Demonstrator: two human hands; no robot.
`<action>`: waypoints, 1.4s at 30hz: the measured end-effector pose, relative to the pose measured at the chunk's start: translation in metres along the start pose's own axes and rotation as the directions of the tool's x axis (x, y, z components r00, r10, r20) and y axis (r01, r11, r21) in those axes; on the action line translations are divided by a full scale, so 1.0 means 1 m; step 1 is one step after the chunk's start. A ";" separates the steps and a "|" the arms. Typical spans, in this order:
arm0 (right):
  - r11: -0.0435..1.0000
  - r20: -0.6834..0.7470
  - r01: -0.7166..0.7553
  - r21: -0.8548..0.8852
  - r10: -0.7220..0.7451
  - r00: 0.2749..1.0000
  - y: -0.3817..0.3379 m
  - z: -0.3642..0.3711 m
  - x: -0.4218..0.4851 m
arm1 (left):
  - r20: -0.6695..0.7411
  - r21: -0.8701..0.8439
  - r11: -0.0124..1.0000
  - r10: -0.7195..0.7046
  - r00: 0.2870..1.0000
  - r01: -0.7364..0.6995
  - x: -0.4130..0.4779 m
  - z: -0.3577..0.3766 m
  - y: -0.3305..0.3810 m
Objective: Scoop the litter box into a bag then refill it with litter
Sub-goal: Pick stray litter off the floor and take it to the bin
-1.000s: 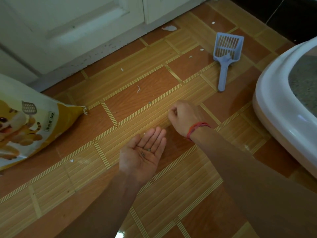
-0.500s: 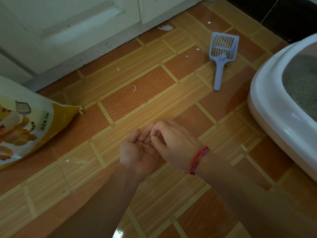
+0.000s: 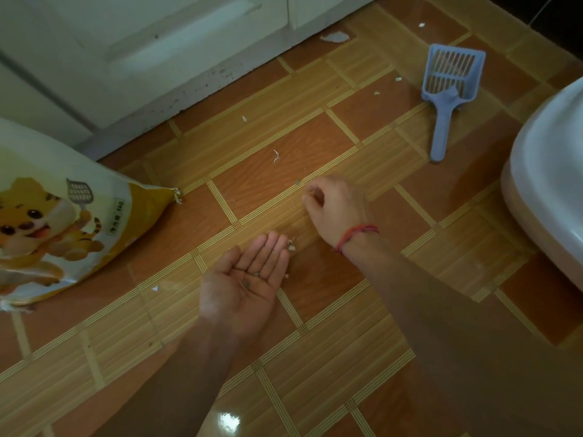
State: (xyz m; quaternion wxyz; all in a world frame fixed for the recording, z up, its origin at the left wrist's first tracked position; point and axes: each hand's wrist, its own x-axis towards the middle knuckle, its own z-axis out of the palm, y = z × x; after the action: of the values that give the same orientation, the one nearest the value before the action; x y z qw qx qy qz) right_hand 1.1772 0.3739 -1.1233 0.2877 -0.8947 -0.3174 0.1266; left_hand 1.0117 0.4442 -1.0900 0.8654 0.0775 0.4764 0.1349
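My left hand (image 3: pixel 244 282) lies palm up just above the tiled floor, cupped, with a few dark litter grains (image 3: pixel 250 279) resting in the palm. My right hand (image 3: pixel 334 209), with a red string on the wrist, reaches down to the floor ahead, fingertips pinched near a dark speck (image 3: pixel 297 182). A blue slotted litter scoop (image 3: pixel 448 89) lies on the floor at the upper right. The white litter box (image 3: pixel 542 190) shows only its rim at the right edge. A yellow and white litter bag (image 3: pixel 63 216) with a cartoon cat lies at the left.
White cabinet doors and a grey plinth (image 3: pixel 189 93) run along the far side. Small white scraps (image 3: pixel 334 36) and crumbs (image 3: pixel 291 244) are scattered over the orange wood-pattern floor tiles (image 3: pixel 331 342). A dark gap opens at the top right corner.
My right hand has left the left palm and moved forward to the floor, fingers pinched. The left palm has stayed open and level with grains in it.
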 end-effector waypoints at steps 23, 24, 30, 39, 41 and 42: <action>0.991 -0.035 -0.040 -0.131 0.036 0.999 -0.004 0.011 0.030 | 0.048 -0.008 1.000 0.011 0.999 -0.011 -0.016 -0.004 0.011; 0.995 -0.021 -0.047 -0.087 0.045 0.999 -0.006 0.006 0.027 | 0.048 -0.011 1.000 0.012 0.999 -0.012 -0.016 -0.004 0.010; 0.985 0.024 0.063 0.160 -0.068 0.997 -0.029 -0.040 -0.027 | 0.043 -0.014 1.000 -0.008 0.999 0.008 -0.006 0.000 -0.015; 0.982 -0.022 0.102 0.161 -0.100 0.995 -0.004 -0.083 -0.116 | 0.204 0.233 0.964 -0.174 0.963 0.125 -0.006 0.039 -0.097; 0.987 -0.027 0.080 0.142 -0.077 0.997 0.005 -0.090 -0.127 | 0.213 0.217 0.958 -0.235 0.948 0.189 -0.012 0.046 -0.114; 0.987 -0.014 0.070 0.144 -0.068 0.998 0.008 -0.094 -0.132 | 0.224 0.206 0.954 -0.263 0.938 0.218 -0.015 0.050 -0.122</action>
State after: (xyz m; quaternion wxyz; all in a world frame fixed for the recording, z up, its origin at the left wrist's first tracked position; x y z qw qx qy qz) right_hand 1.1182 0.2433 -1.0467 0.3574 -0.8606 -0.3368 0.1350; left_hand 1.0656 0.3235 -1.0837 0.9178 0.1121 0.3800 -0.0262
